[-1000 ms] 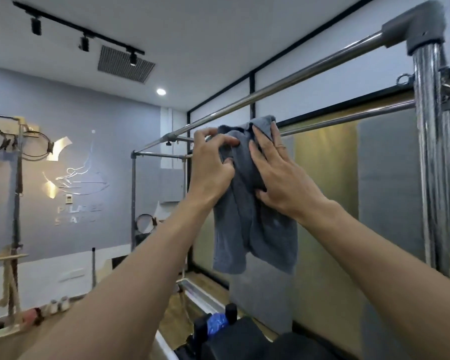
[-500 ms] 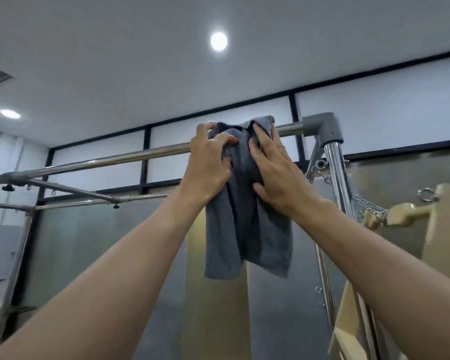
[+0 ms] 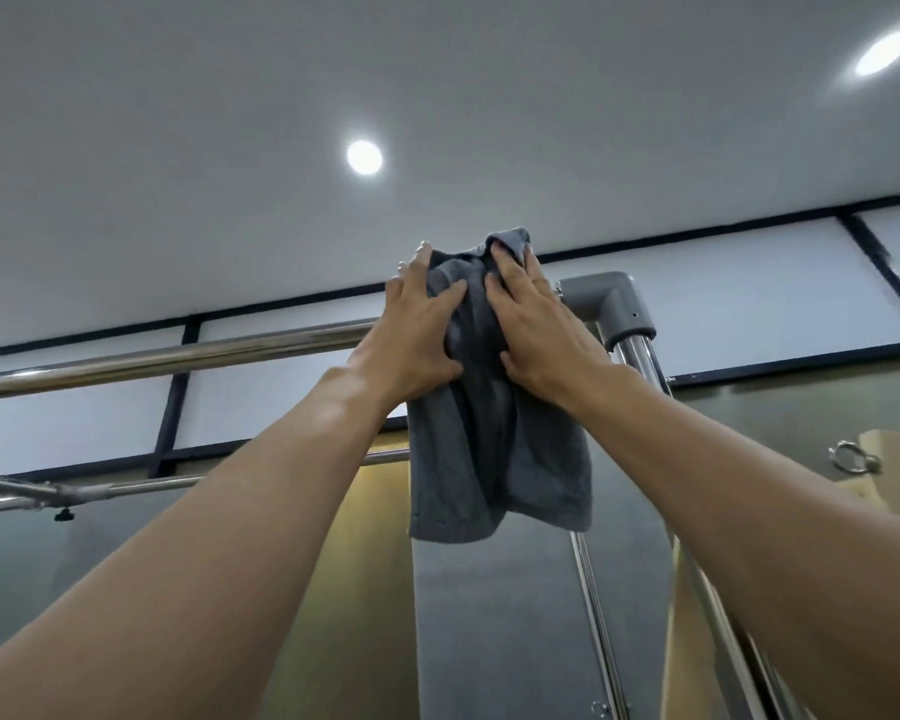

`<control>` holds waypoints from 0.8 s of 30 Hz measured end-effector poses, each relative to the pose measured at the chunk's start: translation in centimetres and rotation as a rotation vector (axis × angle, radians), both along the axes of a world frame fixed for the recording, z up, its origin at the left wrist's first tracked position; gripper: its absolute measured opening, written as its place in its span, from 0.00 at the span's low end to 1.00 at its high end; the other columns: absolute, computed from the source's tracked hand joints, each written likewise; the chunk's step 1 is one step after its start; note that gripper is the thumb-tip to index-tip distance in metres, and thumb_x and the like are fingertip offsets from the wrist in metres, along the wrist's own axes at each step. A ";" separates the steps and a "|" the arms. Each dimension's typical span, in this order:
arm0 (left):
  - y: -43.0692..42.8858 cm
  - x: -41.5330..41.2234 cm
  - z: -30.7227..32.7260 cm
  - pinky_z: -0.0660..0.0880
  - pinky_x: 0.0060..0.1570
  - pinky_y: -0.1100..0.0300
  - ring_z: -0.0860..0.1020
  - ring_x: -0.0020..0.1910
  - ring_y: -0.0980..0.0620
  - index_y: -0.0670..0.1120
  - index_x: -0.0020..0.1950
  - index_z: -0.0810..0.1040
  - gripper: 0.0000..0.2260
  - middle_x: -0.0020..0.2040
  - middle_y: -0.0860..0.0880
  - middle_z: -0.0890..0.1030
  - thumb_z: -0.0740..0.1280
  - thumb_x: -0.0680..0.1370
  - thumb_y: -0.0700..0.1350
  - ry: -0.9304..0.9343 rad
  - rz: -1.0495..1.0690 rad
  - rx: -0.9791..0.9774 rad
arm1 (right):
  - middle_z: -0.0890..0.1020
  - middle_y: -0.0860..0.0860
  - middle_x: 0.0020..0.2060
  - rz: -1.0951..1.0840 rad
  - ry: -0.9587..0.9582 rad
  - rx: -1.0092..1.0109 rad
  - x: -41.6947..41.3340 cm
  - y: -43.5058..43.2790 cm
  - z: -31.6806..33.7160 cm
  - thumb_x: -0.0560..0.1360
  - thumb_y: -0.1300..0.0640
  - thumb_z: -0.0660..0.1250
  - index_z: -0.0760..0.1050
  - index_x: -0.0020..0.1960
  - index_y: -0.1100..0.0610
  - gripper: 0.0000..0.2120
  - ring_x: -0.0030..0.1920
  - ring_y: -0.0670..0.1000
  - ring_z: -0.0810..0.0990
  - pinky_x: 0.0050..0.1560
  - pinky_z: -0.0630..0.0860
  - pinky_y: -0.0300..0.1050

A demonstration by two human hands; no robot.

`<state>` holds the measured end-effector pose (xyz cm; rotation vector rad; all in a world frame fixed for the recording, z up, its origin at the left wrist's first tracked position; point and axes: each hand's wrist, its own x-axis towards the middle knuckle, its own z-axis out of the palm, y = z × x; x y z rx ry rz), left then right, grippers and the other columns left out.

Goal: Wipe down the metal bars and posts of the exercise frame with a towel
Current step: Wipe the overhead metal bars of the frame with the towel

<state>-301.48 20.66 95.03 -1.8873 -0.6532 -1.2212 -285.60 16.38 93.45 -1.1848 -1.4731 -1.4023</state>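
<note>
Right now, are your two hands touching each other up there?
Apart. The head view shows a strip of the grey towel plainly between the left hand and the right hand, which both rest on it.

We log towel (image 3: pixel 494 449) and both hands shifted rightward along top bar (image 3: pixel 178 356). One second back: mid-span, well apart from grey corner elbow (image 3: pixel 614 304). Half second back: near it. Now: right hand (image 3: pixel 536 335) just beside elbow, above post (image 3: pixel 635 356). Left hand (image 3: pixel 417 340): fingers earlier curled over towel top, now straighter, spread, pressing cloth. Towel top bunched higher above bar. Our view tilted upward: wall logo and track lights gone from frame; further ceiling light (image 3: pixel 884 52) entered at upper right.
</note>
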 end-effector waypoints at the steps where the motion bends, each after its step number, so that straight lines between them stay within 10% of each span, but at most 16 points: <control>1: 0.8 0.4 0.4 0.58 0.73 0.45 0.48 0.76 0.34 0.48 0.76 0.63 0.37 0.79 0.40 0.42 0.74 0.70 0.45 0.019 0.013 0.000 | 0.42 0.53 0.79 -0.018 0.009 -0.005 0.3 0.7 0.3 0.73 0.65 0.67 0.53 0.77 0.64 0.37 0.78 0.58 0.41 0.70 0.68 0.52; 10: 5.9 0.7 2.7 0.54 0.70 0.40 0.49 0.77 0.38 0.45 0.78 0.54 0.33 0.78 0.42 0.53 0.65 0.76 0.46 0.015 0.321 0.404 | 0.54 0.55 0.78 -0.509 0.009 0.123 1.3 4.3 2.7 0.79 0.47 0.60 0.49 0.78 0.60 0.35 0.78 0.58 0.42 0.74 0.46 0.64; 16: 7.8 0.4 2.5 0.52 0.74 0.43 0.57 0.75 0.35 0.39 0.79 0.50 0.29 0.76 0.34 0.58 0.53 0.79 0.42 0.022 0.251 0.465 | 0.66 0.67 0.71 -0.426 -0.096 0.160 0.4 5.5 3.3 0.77 0.58 0.60 0.52 0.78 0.61 0.32 0.67 0.65 0.70 0.63 0.66 0.57; 21: 7.8 2.4 2.1 0.46 0.77 0.46 0.49 0.78 0.38 0.35 0.78 0.46 0.43 0.78 0.34 0.50 0.60 0.77 0.62 0.057 0.188 0.386 | 0.52 0.64 0.77 -0.228 0.054 0.024 -0.3 6.0 2.5 0.75 0.51 0.62 0.42 0.80 0.52 0.41 0.76 0.63 0.53 0.75 0.50 0.56; 24: 8.9 1.8 2.8 0.49 0.76 0.47 0.52 0.78 0.38 0.36 0.79 0.46 0.37 0.78 0.35 0.53 0.59 0.80 0.55 -0.008 0.162 0.398 | 0.49 0.58 0.78 -0.110 0.125 -0.043 -2.2 6.5 3.5 0.75 0.48 0.60 0.41 0.79 0.49 0.40 0.78 0.61 0.47 0.77 0.43 0.56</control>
